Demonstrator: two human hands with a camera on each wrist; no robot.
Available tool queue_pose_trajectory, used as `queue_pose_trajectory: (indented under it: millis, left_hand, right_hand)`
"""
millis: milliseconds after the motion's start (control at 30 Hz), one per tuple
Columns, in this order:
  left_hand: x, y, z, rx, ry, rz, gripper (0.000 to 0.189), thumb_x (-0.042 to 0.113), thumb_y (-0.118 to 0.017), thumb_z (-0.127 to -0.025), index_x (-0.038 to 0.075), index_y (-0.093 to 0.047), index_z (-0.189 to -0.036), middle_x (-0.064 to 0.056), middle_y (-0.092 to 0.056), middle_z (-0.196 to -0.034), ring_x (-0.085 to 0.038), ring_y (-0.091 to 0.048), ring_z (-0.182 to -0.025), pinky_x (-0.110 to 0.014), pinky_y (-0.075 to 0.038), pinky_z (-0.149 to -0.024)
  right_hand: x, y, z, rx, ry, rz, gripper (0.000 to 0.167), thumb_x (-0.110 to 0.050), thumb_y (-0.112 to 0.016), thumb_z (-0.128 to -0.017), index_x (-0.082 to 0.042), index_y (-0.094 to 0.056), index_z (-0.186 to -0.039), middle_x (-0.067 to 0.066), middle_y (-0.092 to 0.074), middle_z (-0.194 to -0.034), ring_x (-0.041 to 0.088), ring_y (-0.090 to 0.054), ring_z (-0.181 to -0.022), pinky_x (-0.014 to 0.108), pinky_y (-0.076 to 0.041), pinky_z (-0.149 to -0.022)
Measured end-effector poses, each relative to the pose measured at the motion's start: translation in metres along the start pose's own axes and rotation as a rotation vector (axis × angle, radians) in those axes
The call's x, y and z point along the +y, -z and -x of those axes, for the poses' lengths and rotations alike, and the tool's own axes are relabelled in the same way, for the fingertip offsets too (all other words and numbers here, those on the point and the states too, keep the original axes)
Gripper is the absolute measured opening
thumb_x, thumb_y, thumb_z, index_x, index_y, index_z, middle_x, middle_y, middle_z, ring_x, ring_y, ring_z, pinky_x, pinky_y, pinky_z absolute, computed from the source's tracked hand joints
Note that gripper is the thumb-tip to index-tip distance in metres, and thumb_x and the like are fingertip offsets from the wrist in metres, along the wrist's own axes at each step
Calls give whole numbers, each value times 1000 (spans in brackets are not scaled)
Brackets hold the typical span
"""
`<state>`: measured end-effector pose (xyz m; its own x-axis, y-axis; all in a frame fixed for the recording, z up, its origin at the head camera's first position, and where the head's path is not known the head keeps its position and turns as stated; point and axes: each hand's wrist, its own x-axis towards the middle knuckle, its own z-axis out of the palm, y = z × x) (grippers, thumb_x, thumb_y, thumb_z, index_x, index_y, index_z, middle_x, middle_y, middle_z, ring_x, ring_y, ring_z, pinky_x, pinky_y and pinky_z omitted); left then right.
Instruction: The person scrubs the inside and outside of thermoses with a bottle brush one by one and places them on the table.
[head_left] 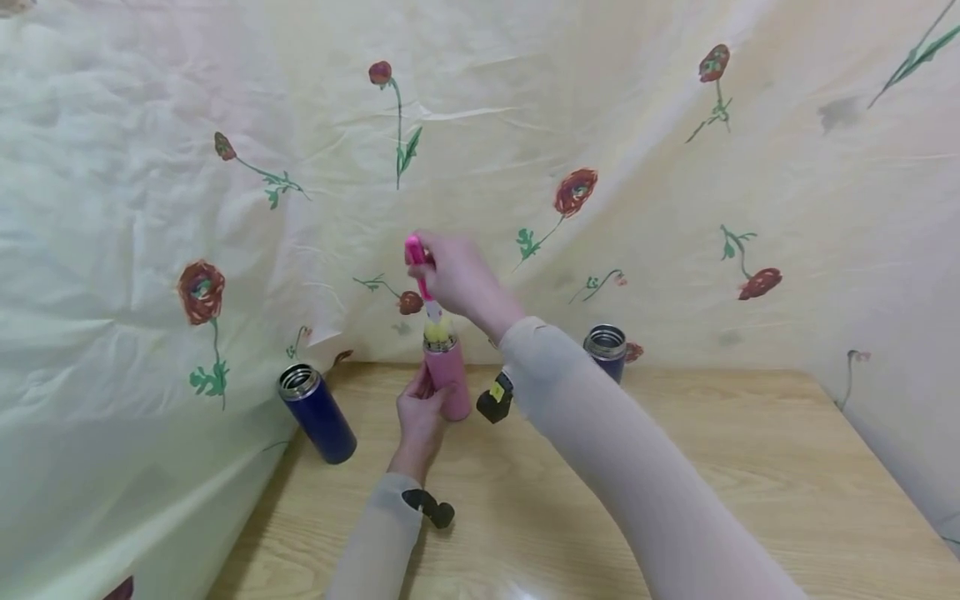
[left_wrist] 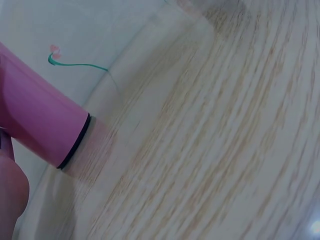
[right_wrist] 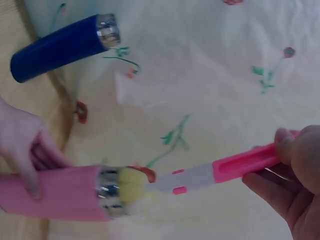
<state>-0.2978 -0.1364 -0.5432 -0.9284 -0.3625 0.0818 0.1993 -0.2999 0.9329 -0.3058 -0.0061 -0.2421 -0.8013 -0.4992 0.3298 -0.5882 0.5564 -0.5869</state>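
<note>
My left hand [head_left: 420, 417] grips the lower side of an open pink thermos bottle [head_left: 452, 383], whose dark-edged base [left_wrist: 75, 145] is close over the wood in the left wrist view. Above it, my right hand [head_left: 461, 273] holds a bottle brush by its pink handle [right_wrist: 247, 161], with the thumb along it. The brush's yellow sponge head [right_wrist: 133, 185] is at the bottle's metal mouth, partly inside; its lower end is hidden by the rim. A white neck [right_wrist: 195, 177] joins sponge and handle.
An open dark blue bottle [head_left: 322, 421] stands to the left on the wooden table [head_left: 720, 467]. Another dark blue bottle [head_left: 607, 354] stands at the back right, partly behind my right arm. A flowered cloth [head_left: 480, 125] hangs behind and along the left.
</note>
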Motion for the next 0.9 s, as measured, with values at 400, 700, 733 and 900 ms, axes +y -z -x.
queue_pose_trajectory:
  millis: [400,700,733,900]
  left_hand:
    - [-2,1,0,-7,3,-29,78,-17,-75,-87,6,-49,-157,-18,-51,-160,-31,-48,-149,-34,-45,-116]
    - [-1,-2,8,1,-31,-55,83,-13,-78,-88,5,-43,-161,-16,-46,-164,-30,-44,-152,-36,-42,-119]
    - [-1,-3,8,-1,-28,-71,85,-13,-78,-87,7,-42,-162,-15,-45,-165,-29,-43,-152,-36,-41,-120]
    - [1,-8,12,43,-28,-145,85,-9,-79,-86,15,-46,-161,-9,-48,-164,-25,-46,-151,-38,-43,-118]
  right_hand:
    - [59,-70,16,-11,-168,-46,6,-16,-64,-109,-12,-61,-104,3,-72,-98,16,-64,-79,25,-49,-60]
    - [64,-75,19,66,-221,-127,13,-16,-65,-108,-15,-58,-98,8,-69,-93,19,-62,-76,27,-51,-61]
    - [64,-75,20,68,-217,-112,13,-16,-66,-108,-15,-58,-98,7,-68,-92,19,-62,-77,27,-50,-62]
    - [64,-76,26,66,-187,-72,10,-16,-65,-109,-14,-58,-101,5,-66,-87,19,-61,-76,27,-48,-61]
